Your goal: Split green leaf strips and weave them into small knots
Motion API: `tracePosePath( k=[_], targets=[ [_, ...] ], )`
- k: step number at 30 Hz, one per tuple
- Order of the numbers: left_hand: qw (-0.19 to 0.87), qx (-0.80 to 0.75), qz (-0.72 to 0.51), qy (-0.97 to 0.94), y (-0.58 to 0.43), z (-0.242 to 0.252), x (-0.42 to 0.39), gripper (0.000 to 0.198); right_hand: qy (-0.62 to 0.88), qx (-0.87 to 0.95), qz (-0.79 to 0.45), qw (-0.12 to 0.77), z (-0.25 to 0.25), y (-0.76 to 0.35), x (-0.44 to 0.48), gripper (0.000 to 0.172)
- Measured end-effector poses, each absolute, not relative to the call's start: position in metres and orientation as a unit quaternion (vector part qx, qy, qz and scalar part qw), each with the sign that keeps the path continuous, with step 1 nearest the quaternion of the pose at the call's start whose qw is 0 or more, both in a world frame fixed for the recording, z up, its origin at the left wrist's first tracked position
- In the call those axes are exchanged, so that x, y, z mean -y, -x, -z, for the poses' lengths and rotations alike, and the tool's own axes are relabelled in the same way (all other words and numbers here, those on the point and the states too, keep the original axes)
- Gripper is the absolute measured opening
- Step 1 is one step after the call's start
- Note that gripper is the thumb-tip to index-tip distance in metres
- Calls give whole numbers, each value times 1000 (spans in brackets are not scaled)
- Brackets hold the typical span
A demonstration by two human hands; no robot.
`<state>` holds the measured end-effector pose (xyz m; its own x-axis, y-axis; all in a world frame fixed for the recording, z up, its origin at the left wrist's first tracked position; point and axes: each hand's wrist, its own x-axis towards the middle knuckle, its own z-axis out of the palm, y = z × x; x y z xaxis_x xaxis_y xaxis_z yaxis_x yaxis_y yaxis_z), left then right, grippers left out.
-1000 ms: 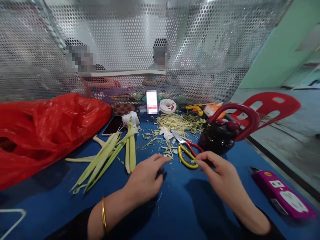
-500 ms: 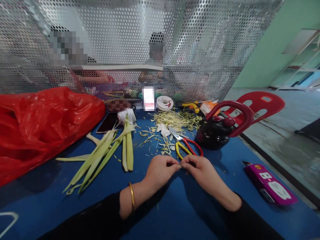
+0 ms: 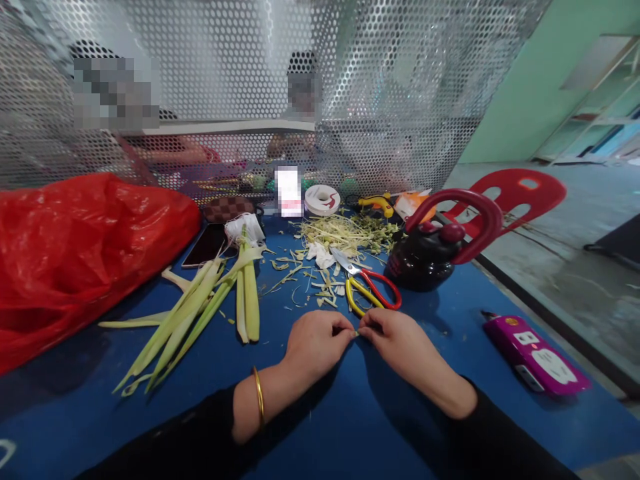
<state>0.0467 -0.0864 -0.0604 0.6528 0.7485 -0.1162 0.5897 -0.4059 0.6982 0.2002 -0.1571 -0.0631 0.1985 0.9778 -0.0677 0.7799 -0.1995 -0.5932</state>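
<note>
Low over the blue table (image 3: pixel 320 413), my left hand (image 3: pixel 317 343) and my right hand (image 3: pixel 400 350) meet fingertip to fingertip. Both are closed in a pinch on a tiny green plant piece (image 3: pixel 357 334), mostly hidden by the fingers. Just beyond my right hand lie scissors (image 3: pixel 363 283) with one red and one yellow handle, blades pointing away. Left of my left hand rest long pale-green leaf strips (image 3: pixel 185 320), some bundled together (image 3: pixel 249 293). Shredded green scraps (image 3: pixel 340 237) are heaped farther back, beside a crumpled white tissue (image 3: pixel 320 255).
A red plastic bag (image 3: pixel 95 247) fills the left side. A dark kettle-shaped pot (image 3: pixel 423 260) and a purple power strip (image 3: pixel 537 353) stand right. Behind are a white thread spool (image 3: pixel 245 230), a ribbon reel (image 3: pixel 323 200), a yellow glue gun (image 3: pixel 377 203), a dark phone (image 3: pixel 206 247) and perforated sheeting (image 3: pixel 225 73).
The camera view has shifted slightly, so the table items appear a little farther left. My hands keep their pinch with fingertips together; the green piece shows a little more clearly.
</note>
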Motion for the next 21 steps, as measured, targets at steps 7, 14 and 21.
tracePosePath(
  k=[7,14,21],
  targets=[
    [290,-408,-110,-859,-49,63,89,19,755,613,-158,171,65,-194,158,13],
    [297,-410,-130,-853,-50,66,89,17,756,621,-133,157,64,-193,159,15],
    [298,-411,-140,-850,-50,66,90,17,754,628,-87,168,57,-206,160,14]
  ],
)
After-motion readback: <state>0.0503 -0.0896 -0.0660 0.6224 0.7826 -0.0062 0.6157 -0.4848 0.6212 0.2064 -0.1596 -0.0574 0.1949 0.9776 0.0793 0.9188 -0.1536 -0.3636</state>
